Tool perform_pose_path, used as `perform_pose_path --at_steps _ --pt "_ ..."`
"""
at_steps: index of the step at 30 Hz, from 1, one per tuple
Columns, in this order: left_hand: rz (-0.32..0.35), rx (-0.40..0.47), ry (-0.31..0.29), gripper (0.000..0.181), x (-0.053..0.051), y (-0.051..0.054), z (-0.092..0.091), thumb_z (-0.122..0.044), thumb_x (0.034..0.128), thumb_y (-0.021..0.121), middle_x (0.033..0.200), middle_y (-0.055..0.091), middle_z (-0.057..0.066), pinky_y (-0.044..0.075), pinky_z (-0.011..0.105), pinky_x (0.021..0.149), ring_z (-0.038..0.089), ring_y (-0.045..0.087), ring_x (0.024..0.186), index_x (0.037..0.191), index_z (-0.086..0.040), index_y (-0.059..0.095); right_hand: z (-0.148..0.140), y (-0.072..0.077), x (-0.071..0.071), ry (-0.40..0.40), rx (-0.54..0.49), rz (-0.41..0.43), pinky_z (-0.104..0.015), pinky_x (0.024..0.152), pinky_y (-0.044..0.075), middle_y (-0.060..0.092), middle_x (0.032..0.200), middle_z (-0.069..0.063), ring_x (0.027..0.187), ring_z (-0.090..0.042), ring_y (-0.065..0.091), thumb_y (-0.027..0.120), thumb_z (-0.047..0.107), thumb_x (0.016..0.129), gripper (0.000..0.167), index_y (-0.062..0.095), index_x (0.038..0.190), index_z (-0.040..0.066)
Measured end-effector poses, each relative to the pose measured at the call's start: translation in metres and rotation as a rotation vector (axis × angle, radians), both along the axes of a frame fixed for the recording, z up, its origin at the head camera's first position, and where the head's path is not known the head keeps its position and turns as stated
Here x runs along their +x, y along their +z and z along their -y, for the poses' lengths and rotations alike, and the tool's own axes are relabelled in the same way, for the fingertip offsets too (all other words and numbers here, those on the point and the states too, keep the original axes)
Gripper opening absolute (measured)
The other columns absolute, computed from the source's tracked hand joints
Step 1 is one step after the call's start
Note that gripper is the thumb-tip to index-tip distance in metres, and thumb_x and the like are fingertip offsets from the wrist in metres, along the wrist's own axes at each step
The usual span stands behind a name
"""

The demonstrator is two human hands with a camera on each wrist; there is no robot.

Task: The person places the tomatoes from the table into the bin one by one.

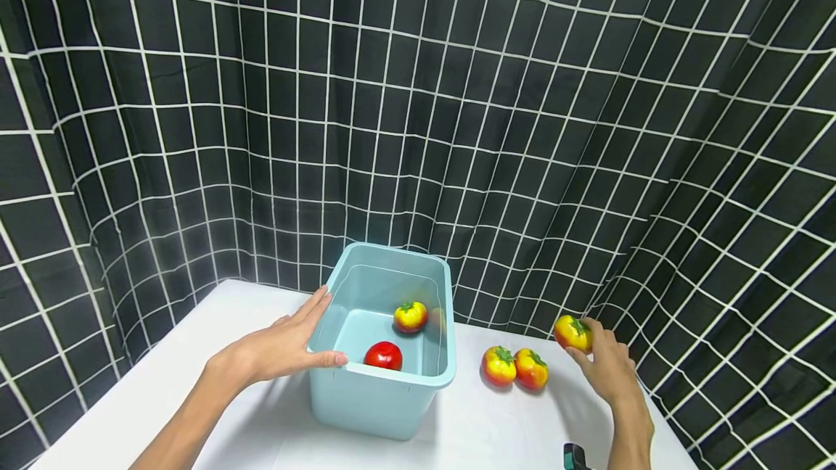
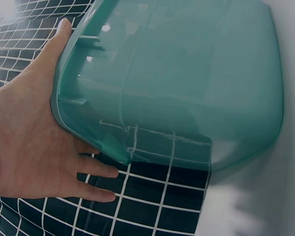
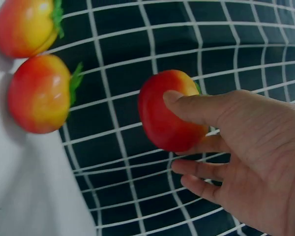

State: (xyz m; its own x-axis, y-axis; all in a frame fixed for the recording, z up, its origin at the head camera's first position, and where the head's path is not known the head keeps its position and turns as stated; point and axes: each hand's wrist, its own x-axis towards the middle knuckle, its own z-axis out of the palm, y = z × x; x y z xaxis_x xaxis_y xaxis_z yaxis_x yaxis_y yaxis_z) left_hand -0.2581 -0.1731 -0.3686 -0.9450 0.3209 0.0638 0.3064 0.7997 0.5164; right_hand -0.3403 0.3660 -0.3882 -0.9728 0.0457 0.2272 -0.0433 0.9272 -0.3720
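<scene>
In the head view my right hand [image 1: 610,365] pinches a red-and-yellow persimmon [image 1: 572,334] between thumb and fingers, held up off the table. The right wrist view shows the thumb pressed on the red side of that persimmon [image 3: 167,110], with two lower fingers [image 3: 199,169] apart from it. My left hand [image 1: 281,343] rests at the near left corner of a light blue plastic bin [image 1: 372,405]. Its fingers are straight along the left rim and its thumb lies on the front rim. Inside the bin are a persimmon [image 1: 411,318] and a plain red fruit [image 1: 383,356].
Two more persimmons, one left [image 1: 498,366] and one right [image 1: 531,370], sit side by side on the white table [image 1: 496,434] between bin and right hand. A dark curtain with a white grid [image 1: 392,93] stands behind the table. A small dark object [image 1: 575,457] shows near the right forearm.
</scene>
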Motion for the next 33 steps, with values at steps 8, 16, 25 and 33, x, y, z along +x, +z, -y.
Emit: perform_pose_path --at_steps 8,16,25,33 --pt "-0.001 0.004 0.002 0.117 -0.001 0.0 0.0 -0.078 0.0885 0.061 0.179 0.0 0.01 0.023 0.07 0.126 0.042 0.019 0.163 0.169 -0.009 0.011 0.022 0.017 0.013 0.016 0.015 -0.16 -0.067 0.093 0.039 0.057 0.129 -0.035 0.112 -0.05 0.046 0.077 0.022 0.095 0.071 0.04 0.15 -0.003" --pt "0.009 0.008 0.003 0.118 0.0 0.001 0.0 -0.079 0.0882 0.061 0.179 -0.001 0.009 0.022 0.071 0.126 0.044 0.019 0.162 0.169 -0.01 0.01 0.047 0.037 0.026 0.044 0.051 -0.244 -0.073 0.1 0.039 0.061 0.123 -0.034 0.115 -0.053 0.046 0.081 0.02 0.093 0.068 0.045 0.143 -0.006" --pt "0.008 0.007 0.006 0.117 0.0 -0.001 0.0 -0.078 0.0885 0.062 0.179 0.0 0.009 0.022 0.07 0.126 0.042 0.019 0.163 0.169 -0.01 0.011 0.069 0.049 0.037 0.095 0.103 -0.35 -0.069 0.099 0.041 0.063 0.118 -0.031 0.114 -0.051 0.049 0.083 0.023 0.09 0.063 0.05 0.136 -0.004" --pt "0.013 0.011 0.01 0.117 0.001 0.0 0.0 -0.078 0.0882 0.062 0.179 0.0 0.008 0.023 0.071 0.126 0.044 0.021 0.162 0.169 -0.01 0.011 0.088 0.056 0.042 0.148 0.113 -0.393 -0.072 0.105 0.04 0.064 0.119 -0.027 0.114 -0.048 0.052 0.082 0.029 0.091 0.061 0.053 0.137 0.003"
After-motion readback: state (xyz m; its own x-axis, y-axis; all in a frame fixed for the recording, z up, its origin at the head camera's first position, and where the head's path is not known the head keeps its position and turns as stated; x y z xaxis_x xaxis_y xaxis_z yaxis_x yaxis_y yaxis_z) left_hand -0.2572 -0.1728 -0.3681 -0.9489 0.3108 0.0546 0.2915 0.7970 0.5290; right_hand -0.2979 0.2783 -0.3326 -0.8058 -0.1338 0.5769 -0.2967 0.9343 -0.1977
